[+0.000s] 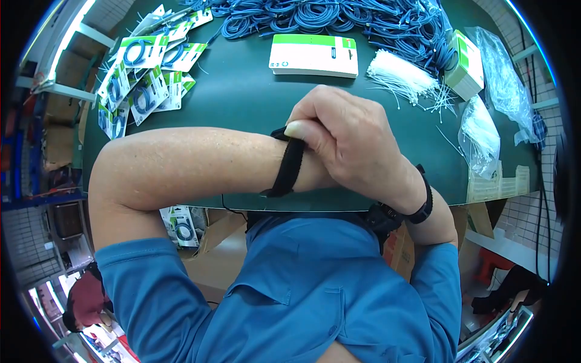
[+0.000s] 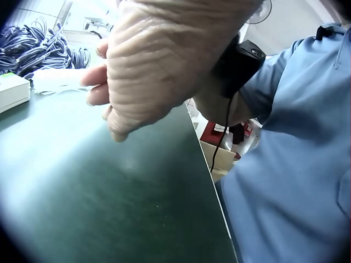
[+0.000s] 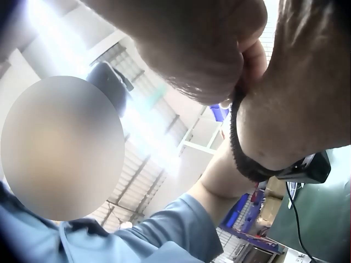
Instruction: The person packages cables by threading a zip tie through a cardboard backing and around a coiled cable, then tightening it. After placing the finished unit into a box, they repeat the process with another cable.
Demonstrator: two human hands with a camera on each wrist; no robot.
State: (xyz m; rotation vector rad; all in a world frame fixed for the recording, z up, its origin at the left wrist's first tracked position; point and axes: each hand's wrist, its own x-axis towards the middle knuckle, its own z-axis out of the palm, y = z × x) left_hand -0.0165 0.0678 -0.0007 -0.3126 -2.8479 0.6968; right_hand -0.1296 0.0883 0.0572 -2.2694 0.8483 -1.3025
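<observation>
My right hand [image 1: 357, 133] lies across my left wrist and pinches the black wrist strap [image 1: 289, 169] between thumb and fingers. The strap circles the left wrist at the end of my bare left forearm [image 1: 200, 158]. In the head view the right hand covers most of the left hand. The left wrist view shows the wrinkled palm of my left hand [image 2: 159, 60], with loosely bent fingertips at its left side. A small black camera [image 3: 310, 169] sits on the left wrist strap in the right wrist view. Another black strap [image 1: 426, 199] is around my right wrist.
Carded blue cables [image 1: 145, 100] pile up at the table's left. Coiled blue cables [image 1: 315, 17] line the back. A white-green stack of cards [image 1: 315, 57] stands before them. White cable ties [image 1: 402, 75], another card stack [image 1: 466, 66] and a bag of ties [image 1: 480, 136] are at right.
</observation>
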